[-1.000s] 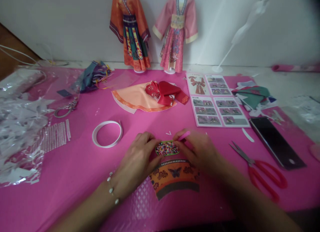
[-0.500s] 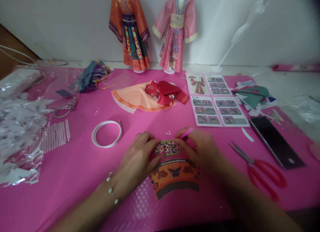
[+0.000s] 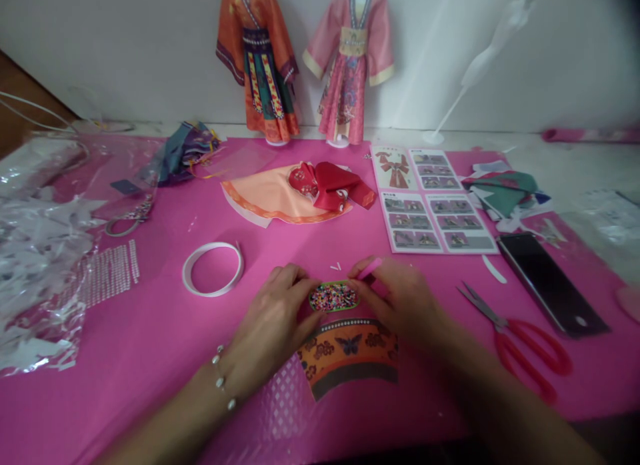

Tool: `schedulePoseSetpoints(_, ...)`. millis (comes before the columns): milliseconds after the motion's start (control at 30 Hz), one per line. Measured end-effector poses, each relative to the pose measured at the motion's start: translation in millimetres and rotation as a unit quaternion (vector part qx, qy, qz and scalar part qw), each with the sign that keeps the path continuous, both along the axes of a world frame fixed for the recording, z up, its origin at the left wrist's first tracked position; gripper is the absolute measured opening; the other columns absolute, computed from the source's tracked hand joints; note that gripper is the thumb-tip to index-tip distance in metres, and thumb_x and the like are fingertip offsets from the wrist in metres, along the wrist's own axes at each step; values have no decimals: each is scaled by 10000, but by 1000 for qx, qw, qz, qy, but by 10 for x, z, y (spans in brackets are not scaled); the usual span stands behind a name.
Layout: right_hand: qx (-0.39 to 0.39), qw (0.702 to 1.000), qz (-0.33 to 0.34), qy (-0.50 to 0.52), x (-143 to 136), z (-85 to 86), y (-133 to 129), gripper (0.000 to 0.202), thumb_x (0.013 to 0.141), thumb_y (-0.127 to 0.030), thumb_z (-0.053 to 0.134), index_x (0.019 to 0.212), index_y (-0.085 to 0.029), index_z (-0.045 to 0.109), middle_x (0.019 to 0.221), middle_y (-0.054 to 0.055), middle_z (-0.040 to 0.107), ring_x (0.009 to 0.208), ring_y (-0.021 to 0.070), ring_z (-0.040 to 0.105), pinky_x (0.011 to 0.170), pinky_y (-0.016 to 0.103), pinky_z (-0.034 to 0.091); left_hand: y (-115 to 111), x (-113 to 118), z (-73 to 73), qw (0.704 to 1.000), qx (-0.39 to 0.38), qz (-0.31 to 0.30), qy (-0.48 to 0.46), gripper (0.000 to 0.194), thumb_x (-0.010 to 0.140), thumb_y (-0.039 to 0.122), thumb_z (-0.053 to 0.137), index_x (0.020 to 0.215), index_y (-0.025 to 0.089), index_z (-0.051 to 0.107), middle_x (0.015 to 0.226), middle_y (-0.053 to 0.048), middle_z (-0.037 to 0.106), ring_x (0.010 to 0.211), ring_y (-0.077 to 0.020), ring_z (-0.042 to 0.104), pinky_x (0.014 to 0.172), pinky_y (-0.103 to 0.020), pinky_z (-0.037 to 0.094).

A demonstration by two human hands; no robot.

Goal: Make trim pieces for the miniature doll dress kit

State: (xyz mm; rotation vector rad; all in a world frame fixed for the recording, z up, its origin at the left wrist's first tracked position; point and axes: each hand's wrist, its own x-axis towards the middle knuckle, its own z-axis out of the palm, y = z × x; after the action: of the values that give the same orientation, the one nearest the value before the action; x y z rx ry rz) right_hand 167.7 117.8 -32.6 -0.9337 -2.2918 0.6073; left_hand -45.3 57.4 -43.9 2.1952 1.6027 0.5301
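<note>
An oval green-rimmed tray of tiny multicoloured beads (image 3: 335, 297) lies between my hands on the pink mat. My left hand (image 3: 280, 305) touches its left end, thumb and forefinger either side of the rim. At the other end is my right hand (image 3: 395, 291), fingers closed around a small pink tool (image 3: 371, 268), its tip hidden by the fingers. Just below the tray lies a curved orange piece (image 3: 349, 351) with a butterfly, a dark lower band and a row of pearls along its top edge. Two tiny white bits (image 3: 335, 267) sit above the tray.
Red-handled scissors (image 3: 515, 338) and a phone (image 3: 554, 285) lie right, near an instruction sheet (image 3: 435, 201). A tape roll (image 3: 187, 271), pearl strips (image 3: 111, 275) and plastic bags (image 3: 40, 271) are left. Red and peach cloth (image 3: 285, 195) lies below two dressed figures (image 3: 260, 71).
</note>
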Motion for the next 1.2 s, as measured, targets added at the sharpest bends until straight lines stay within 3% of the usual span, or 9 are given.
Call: schedulePoseSetpoints(1200, 1, 999, 37, -25, -38, -7, -22, 111, 947, -217, 511, 858, -182, 569, 824, 64, 655, 777, 186, 614, 727, 312, 466, 6, 12, 13, 1000, -6, 3, -1, 264, 847, 263, 647, 1101, 205, 604, 1056, -62, 543, 967, -230, 505, 823, -379, 469)
